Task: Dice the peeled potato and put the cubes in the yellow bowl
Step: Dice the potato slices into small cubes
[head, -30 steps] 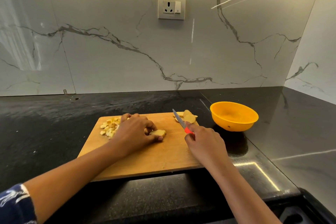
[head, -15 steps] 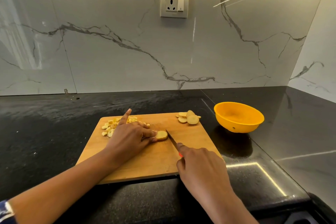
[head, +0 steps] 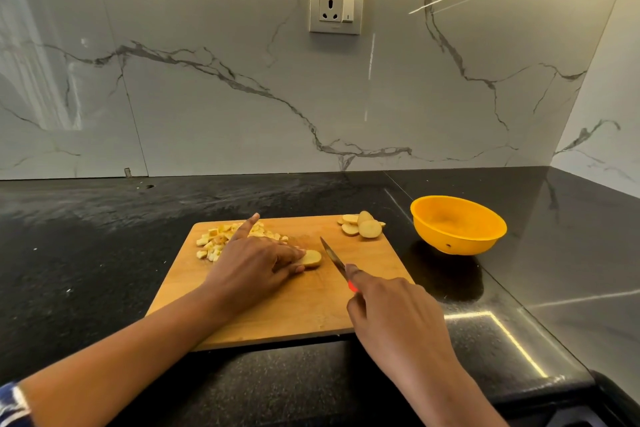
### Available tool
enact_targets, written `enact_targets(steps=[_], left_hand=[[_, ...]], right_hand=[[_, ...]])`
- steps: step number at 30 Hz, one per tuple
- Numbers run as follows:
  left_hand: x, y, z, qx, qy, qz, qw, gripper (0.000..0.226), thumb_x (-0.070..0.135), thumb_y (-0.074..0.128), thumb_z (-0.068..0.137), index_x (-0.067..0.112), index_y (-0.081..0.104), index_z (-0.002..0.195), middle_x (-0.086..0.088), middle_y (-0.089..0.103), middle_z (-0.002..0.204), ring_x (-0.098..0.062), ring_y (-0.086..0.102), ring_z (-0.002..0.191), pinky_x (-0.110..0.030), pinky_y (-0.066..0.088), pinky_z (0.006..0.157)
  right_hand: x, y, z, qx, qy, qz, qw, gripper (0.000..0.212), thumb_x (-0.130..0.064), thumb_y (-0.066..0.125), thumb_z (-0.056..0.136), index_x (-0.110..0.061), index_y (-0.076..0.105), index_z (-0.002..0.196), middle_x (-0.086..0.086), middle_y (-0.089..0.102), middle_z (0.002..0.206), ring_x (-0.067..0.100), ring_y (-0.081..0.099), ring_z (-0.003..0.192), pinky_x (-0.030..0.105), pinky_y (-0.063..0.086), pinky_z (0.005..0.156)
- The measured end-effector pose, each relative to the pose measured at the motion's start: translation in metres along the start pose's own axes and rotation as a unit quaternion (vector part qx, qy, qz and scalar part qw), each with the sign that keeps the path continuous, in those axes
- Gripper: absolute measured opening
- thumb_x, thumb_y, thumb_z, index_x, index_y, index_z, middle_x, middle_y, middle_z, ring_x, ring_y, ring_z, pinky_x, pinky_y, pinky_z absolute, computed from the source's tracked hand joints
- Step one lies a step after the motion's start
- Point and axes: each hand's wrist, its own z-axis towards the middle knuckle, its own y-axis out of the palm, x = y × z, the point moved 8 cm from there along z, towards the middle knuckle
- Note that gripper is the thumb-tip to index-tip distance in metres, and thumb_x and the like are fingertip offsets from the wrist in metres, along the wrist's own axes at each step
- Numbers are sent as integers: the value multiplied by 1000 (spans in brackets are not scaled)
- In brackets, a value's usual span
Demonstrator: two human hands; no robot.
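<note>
A wooden cutting board (head: 311,308) lies on the black counter. My left hand (head: 252,263) pinches a potato slice (head: 311,258) flat on the board, index finger pointing up and away. My right hand (head: 391,319) grips a red-handled knife (head: 334,258), its blade just right of the slice and apart from it. A heap of potato cubes (head: 221,239) sits at the board's far left. Several round slices (head: 362,227) lie at the far right corner. The yellow bowl (head: 457,224) stands to the right of the board with nothing in it.
The black counter (head: 86,253) runs left and back to a marble wall with a socket (head: 336,9). A side wall closes the right. The counter's front edge lies just below the board.
The knife came down from the far slices to beside the held slice. My left hand shifted its hold on the slice and raised its index finger. Little differs over the last half second.
</note>
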Motion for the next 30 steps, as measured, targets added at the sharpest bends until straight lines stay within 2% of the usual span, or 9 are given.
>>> enact_targets(steps=[3,6,11,15,19,22,24,28,30], left_hand=[[5,-2,0,5,25,-19,999,42,55,39,91,34,59,121,19,61,120,6,52,116,-28,-6,112],[9,-2,0,32,61,-22,997,47,55,34,89,29,66,112,13,68,110,1,60,107,-38,12,113],[-1,15,2,-34,28,0,999,43,52,34,92,37,50,129,16,54,131,-12,40,133,-36,39,108],[6,11,6,-64,39,17,997,37,42,40,97,34,49,132,15,51,135,-13,35,136,-33,38,108],[9,6,7,-65,53,13,996,36,40,42,97,31,54,129,12,56,131,-16,40,133,-33,42,105],[11,7,8,-65,62,21,996,36,41,41,96,30,55,128,12,57,129,-15,42,132,-33,42,104],[11,6,8,-60,58,28,996,36,41,41,97,30,55,128,12,58,128,-13,41,132,-29,42,104],[12,4,6,-38,58,24,997,36,42,40,97,29,55,127,10,61,126,-13,45,129,-29,46,100],[13,2,4,-22,58,13,998,34,40,43,97,29,57,126,8,64,122,-14,49,126,-28,47,98]], right_hand=[[-4,2,-2,-4,-17,3,1000,50,-40,31,101,-37,20,149,-6,62,99,13,56,85,27,46,69],[-9,6,-3,-1,-30,-3,1000,50,-39,30,101,-35,20,150,-5,62,101,14,56,87,27,40,66],[-14,12,1,-15,-40,-31,999,50,-37,29,102,-32,18,151,-2,62,103,16,54,86,29,40,66],[-20,16,3,-22,-43,-57,997,50,-31,28,103,-28,16,152,2,59,100,18,45,77,29,36,57],[-29,22,8,-59,-47,-90,993,53,-23,33,103,-22,12,152,1,39,77,17,36,64,26,24,47],[-31,27,18,-71,-62,-109,990,53,-20,35,103,-17,17,152,5,54,95,22,52,85,28,28,50],[-32,26,18,-79,-72,-109,988,53,-20,35,102,-17,17,152,5,58,106,22,52,86,28,30,52],[-25,19,-8,-82,-81,-96,989,54,-23,33,103,-22,11,153,3,45,81,19,37,67,26,23,47],[-21,13,-19,-64,-86,-84,991,52,-26,31,104,-25,13,152,2,52,86,19,40,71,25,24,48]])
